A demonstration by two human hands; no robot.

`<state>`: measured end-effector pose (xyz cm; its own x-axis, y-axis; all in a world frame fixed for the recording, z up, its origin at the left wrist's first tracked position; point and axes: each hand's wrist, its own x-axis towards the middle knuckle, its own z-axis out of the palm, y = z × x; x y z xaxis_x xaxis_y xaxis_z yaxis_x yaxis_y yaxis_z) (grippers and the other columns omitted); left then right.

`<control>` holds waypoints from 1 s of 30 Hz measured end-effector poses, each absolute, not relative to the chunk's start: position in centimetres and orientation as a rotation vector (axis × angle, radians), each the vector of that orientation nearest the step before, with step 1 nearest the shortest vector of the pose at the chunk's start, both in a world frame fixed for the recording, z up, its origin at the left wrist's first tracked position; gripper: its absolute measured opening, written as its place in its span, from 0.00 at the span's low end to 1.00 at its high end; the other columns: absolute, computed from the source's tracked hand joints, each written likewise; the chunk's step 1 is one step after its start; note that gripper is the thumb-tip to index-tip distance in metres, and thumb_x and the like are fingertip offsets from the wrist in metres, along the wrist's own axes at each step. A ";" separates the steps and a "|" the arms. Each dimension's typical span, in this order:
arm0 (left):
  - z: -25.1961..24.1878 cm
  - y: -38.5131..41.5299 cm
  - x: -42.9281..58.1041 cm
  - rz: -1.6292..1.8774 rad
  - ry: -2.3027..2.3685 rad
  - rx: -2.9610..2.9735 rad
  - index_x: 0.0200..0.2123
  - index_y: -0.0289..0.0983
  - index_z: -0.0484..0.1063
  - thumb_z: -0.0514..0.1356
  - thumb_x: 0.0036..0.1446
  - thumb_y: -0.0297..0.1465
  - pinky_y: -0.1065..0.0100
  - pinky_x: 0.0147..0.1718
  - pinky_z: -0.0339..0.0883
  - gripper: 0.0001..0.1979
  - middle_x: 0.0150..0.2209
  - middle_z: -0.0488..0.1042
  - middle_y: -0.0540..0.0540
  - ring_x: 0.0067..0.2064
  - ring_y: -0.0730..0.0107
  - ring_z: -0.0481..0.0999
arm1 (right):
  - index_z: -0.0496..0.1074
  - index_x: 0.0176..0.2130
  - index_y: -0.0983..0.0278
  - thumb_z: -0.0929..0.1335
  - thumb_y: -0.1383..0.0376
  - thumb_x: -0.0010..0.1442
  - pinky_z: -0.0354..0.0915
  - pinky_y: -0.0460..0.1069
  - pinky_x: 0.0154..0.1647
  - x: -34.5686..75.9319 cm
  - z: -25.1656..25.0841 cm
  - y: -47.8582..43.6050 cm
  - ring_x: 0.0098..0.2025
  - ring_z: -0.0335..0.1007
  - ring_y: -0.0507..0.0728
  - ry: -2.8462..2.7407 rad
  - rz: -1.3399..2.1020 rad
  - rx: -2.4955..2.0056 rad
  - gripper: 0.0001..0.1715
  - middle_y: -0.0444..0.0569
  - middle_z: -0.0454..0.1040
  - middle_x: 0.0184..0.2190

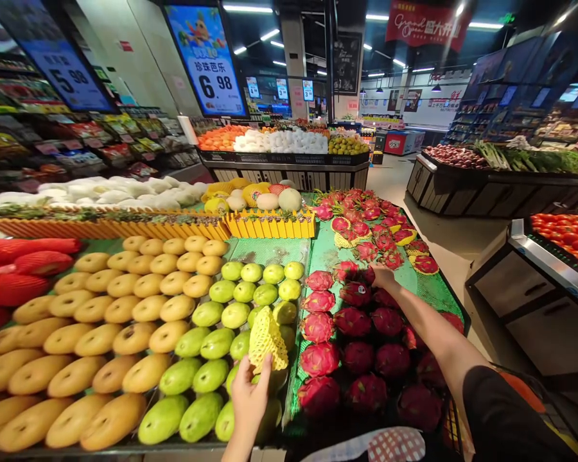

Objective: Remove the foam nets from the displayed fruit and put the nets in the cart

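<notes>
My left hand (251, 388) pinches a yellow foam fruit net (266, 340) between thumb and fingers, above the rows of green guava-like fruit (218, 343). The net looks crumpled, and I cannot see any fruit inside it. My right arm reaches forward over the dragon fruit rows. At their far end, my right hand (381, 277) is closed on a dragon fruit (367, 276), its fingers partly hidden. Nearer dragon fruit (352, 322) stand in rows below the arm, one of them with a small round sticker.
Yellow-brown pears (144, 285) fill the left of the green-matted stand. Loose dragon fruit (361, 208), some in yellow nets, lie at the back right. A yellow picket edging (270, 226) fronts the melons (289, 200). Tomatoes (571, 234) sit on a stand across the aisle.
</notes>
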<state>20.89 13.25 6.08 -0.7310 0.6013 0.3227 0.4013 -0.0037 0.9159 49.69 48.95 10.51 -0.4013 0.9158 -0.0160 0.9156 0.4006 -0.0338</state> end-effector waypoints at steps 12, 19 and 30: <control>6.6 15.0 22.7 1.677 1.975 1.152 0.30 0.40 0.69 0.64 0.60 0.57 0.66 0.27 0.73 0.26 0.26 0.74 0.50 0.29 0.65 0.74 | 0.70 0.69 0.64 0.73 0.76 0.55 0.62 0.59 0.71 50.2 10.5 47.6 0.70 0.64 0.69 -2.700 0.243 -1.454 0.44 0.59 0.70 0.70; 6.6 15.7 25.4 1.452 1.770 1.392 0.33 0.41 0.73 0.63 0.64 0.50 0.61 0.32 0.76 0.18 0.29 0.77 0.47 0.31 0.60 0.78 | 0.69 0.69 0.48 0.70 0.61 0.70 0.66 0.59 0.72 50.7 12.9 36.6 0.70 0.68 0.60 -2.404 0.487 -1.112 0.30 0.44 0.73 0.69; 5.5 16.5 32.0 0.773 1.228 1.917 0.45 0.43 0.76 0.60 0.60 0.31 0.63 0.42 0.76 0.10 0.45 0.82 0.44 0.42 0.61 0.82 | 0.86 0.46 0.55 0.79 0.49 0.54 0.78 0.61 0.52 56.5 4.4 17.0 0.46 0.83 0.68 -1.738 1.250 -1.262 0.22 0.51 0.87 0.43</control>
